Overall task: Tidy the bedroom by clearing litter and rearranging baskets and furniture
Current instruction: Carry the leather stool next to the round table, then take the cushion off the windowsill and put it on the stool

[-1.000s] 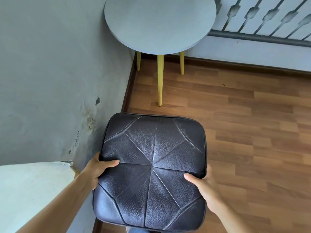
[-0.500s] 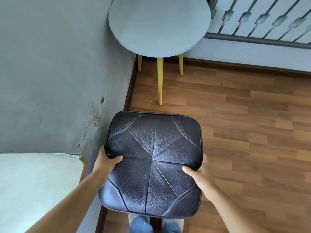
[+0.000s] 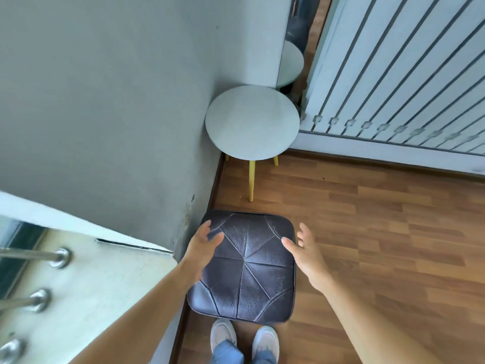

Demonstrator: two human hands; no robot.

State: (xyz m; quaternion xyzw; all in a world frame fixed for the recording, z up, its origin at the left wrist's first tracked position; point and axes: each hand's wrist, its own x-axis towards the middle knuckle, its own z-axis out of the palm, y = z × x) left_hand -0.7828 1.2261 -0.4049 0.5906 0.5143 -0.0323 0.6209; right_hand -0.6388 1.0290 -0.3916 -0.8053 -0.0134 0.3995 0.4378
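Bright, even daylight w/ a cool cast; no harsh glare. Soft sheen on top of leather pouf (image 3: 246, 261), faint shadow under round desk (image 3: 252, 122) on wood floor (image 3: 380, 232). Left hand (image 3: 203, 248) slightly motion-blurred; metal bolts (image 3: 39, 300) at lower-left edge smeared, out of focus. Wide-angle lens bends wall & window bars (image 3: 393, 74) toward the edges.

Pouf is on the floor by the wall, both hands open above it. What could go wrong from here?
The dark square leather pouf sits right before the white shoes, so a step forward could trip on it. Its far edge lies near the yellow leg of the round grey table; a push forward from the open left hand or right hand might knock that table.
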